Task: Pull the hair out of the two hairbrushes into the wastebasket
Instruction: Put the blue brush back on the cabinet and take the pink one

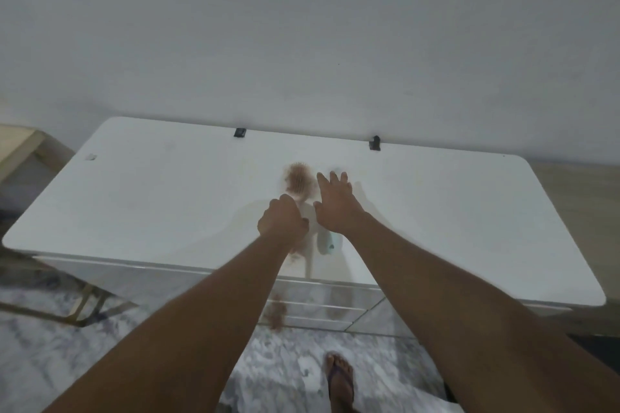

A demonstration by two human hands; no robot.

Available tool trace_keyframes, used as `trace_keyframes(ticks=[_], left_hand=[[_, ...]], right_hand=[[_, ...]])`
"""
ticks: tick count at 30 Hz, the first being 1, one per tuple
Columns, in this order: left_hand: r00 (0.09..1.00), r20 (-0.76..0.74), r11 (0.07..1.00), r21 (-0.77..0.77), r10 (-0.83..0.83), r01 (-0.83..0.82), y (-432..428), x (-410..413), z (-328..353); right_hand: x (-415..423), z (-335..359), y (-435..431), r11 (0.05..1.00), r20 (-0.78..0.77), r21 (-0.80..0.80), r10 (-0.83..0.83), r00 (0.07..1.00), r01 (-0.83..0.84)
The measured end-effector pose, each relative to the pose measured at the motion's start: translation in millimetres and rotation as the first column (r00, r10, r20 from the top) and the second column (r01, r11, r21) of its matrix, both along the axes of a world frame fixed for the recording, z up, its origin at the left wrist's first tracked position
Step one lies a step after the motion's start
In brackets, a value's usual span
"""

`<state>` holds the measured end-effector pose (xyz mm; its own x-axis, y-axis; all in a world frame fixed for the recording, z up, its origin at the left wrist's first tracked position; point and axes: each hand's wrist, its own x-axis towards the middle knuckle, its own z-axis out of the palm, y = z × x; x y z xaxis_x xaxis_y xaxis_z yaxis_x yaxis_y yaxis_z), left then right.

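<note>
Hairbrush number one [299,180] lies on the white glossy surface [151,204], just beyond my left hand [283,220] and beside the fingertips of my right hand [335,199]. Its oval head is full of reddish-brown hair [295,174], a fuzzy, matted pad that hides the bristles. Its pale handle runs back toward the left hand and goes under the knuckles.

The left hand is clenched in a fist, knuckles up. The picture is blurred there, and I cannot tell whether it grasps the handle or something else. A small brownish tuft [296,254] shows just below the left wrist, too blurred to say if it hangs from the hand.

My right hand is released, with fingers straight and spread and palm down, over the second hairbrush [327,241]. Only its rounded mint-green end, of smooth plastic, shows under the right wrist. Whether the palm touches it I cannot tell.

Beyond both hands, at the far edge of the surface, sit two small black clips [239,132]. Below the hands are mirrored drawer fronts [335,308], then a grey marbled floor [278,365] with my foot [340,379] in a sandal.
</note>
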<state>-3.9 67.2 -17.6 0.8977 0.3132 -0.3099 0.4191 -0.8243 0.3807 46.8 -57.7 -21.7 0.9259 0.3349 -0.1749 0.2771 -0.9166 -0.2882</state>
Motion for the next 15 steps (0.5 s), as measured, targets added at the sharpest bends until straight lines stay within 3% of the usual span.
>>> trace_keyframes(ticks=[3, 8, 10, 13, 15], left_hand=[[1.000, 0.007, 0.998, -0.053, 0.027, -0.026, -2.3, 2.2, 1.5], [0.969, 0.000, 0.911, -0.339, 0.248, -0.234, 10.9, 2.2, -1.8], [0.921, -0.039, 0.765, -0.544, 0.389, -0.346, 20.6, 0.0, 0.0], [0.818, -0.235, 0.361, -0.809, 0.526, -0.464, 44.3, -8.5, 9.1], [0.766, -0.319, 0.162, -0.864, 0.559, -0.478, 68.5, -22.7, 19.2]], right_hand=[[-1.9, -2.8, -0.5, 1.000, -0.008, 0.013, 0.009, 1.000, -0.009], [-2.6, -4.9, 3.5, 1.000, 0.012, 0.001, 0.027, 1.000, -0.027], [-3.4, -2.2, 10.4, 0.999, 0.015, -0.002, 0.049, 0.999, -0.049], [-8.1, 2.2, 33.1, 0.994, 0.023, -0.019, 0.104, 0.994, -0.104], [-14.1, 4.2, 59.8, 0.988, 0.031, -0.016, 0.157, 0.987, -0.157]])
